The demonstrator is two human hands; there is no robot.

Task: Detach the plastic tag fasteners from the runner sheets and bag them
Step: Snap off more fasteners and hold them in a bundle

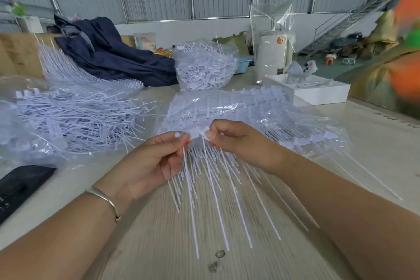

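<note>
1. Both hands are up over the surface [375, 143], working one runner sheet [302, 141]. The left hand [156, 161] pinches the head of a fastener [193, 200] at the sheet's end, its long tail hanging down toward the person. The right hand [238, 143] pinches the runner just beside it, so it looks like one is about to be snapped off.
2. Progress looks like somewhere in the middle. A clear bag [204, 68] farther back is already stuffed with loose fasteners, and another open bag on the left [68, 116] holds a big loose heap.
3. Still plenty left: the sheet in hand has a full row of tails dangling, more sheets [227, 107] lie stacked in plastic right behind the hands, and another batch [59, 63] fans out at the back left.
4. The surface is pale wood-grain. Also on it: a dark blue cloth [113, 52], a white tray [318, 91] holding a grey toy, a white cylinder in cellophane [272, 52], and a black thing [20, 186] at the left edge.
5. The room looks like a warehouse: corrugated metal walls, and a metal staircase [354, 13] on the right.
</note>
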